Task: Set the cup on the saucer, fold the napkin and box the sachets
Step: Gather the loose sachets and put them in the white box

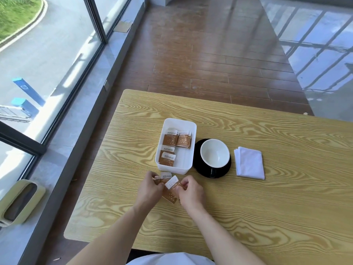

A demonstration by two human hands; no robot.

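Loose sachets (170,186) sit pinched between your hands, left hand (150,188) and right hand (191,190) both closed on them, on the desk (267,207). The box (192,124) lies just beyond, long axis running away from you.

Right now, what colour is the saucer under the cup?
Black: the saucer is glossy black under the white-lined cup. The head view shows it.

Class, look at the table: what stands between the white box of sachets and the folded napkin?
In the head view, the cup on its black saucer stands between the box and the napkin.
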